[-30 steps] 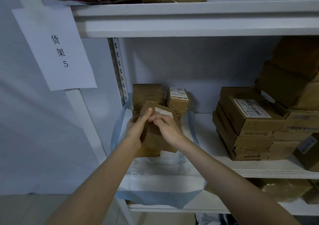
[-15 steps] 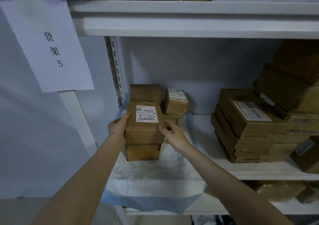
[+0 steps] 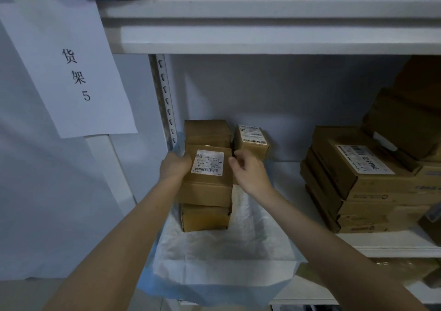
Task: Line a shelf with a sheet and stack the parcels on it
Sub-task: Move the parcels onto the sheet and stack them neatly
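- The left hand (image 3: 175, 167) is cupping the left side of the labelled parcel (image 3: 207, 174), and its grip is clamped there, most likely to keep the box square while it settles.
- The right hand (image 3: 250, 174) is hovering at the parcel's upper right edge with its fingers (image 3: 235, 161) curled. Whether that grip is pinching the cardboard or sitting just clear of it, I cannot tell.
- The labelled parcel is sitting label-up on top of a plain lower parcel (image 3: 205, 217), and the two are forming a front stack at the left end of the shelf (image 3: 381, 241).
- The sheet (image 3: 226, 251), white with a blue border, is lying under that stack and is draping over the shelf's front lip, so the lining step looks finished.
- A rear parcel stack (image 3: 207, 131) is standing directly behind the front one, close to the perforated upright (image 3: 164, 96). A small labelled box (image 3: 251, 139) is sitting just beside it, so the stacks are packing tightly into the corner.
- More parcels (image 3: 358, 179) are lying piled on the bare shelf well to the right, off the sheet, and are probably waiting their turn.
- The top box is overhanging the lower one slightly on the left, so it may be needing a small nudge.
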`<action>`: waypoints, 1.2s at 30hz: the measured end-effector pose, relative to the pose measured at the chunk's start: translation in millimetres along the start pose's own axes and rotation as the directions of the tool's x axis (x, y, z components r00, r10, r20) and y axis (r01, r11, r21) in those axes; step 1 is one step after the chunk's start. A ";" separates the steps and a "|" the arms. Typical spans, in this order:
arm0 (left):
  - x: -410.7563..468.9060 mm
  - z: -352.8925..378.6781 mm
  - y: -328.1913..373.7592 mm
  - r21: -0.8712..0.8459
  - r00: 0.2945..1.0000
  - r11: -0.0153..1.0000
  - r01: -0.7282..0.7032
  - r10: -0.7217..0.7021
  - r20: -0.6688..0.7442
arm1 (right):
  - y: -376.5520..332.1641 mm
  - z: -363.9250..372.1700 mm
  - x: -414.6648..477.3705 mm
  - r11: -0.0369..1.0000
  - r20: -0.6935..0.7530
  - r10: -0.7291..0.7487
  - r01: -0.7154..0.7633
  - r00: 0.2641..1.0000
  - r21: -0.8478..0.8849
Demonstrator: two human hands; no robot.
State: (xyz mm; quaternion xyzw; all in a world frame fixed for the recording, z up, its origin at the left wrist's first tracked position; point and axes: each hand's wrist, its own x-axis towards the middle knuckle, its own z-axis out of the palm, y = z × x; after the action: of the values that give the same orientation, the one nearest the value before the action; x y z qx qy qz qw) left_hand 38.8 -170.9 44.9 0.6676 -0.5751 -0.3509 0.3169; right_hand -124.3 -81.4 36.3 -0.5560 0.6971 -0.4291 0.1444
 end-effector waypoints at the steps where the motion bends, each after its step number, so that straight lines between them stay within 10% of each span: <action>1: 5.1 -2.0 4.1 0.023 1.000 1.000 0.007 -0.007 -0.024 | -4.7 -2.2 10.7 0.999 -0.038 -0.029 0.028 0.999 -0.026; 14: 70.6 16.1 51.2 -0.103 0.993 0.995 0.001 0.011 0.115 | -37.8 33.5 116.3 0.937 0.254 0.260 -0.180 0.931 -0.299; 30: 32.7 11.6 41.2 0.078 0.996 0.995 0.066 -0.071 0.059 | -38.7 -11.4 50.8 0.832 0.266 0.203 -0.023 0.942 -0.555; 36: 1.2 9.5 31.9 -0.076 0.957 0.993 0.092 -0.067 0.283 | -30.0 -5.8 30.6 0.941 0.444 0.222 -0.072 0.868 -0.330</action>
State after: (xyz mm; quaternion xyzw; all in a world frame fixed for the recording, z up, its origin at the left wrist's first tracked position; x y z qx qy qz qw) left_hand 13.6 -176.7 65.9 0.6194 -0.5707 -0.4791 0.2472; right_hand -119.1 -106.8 70.9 -0.6042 0.7383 -0.1556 0.2564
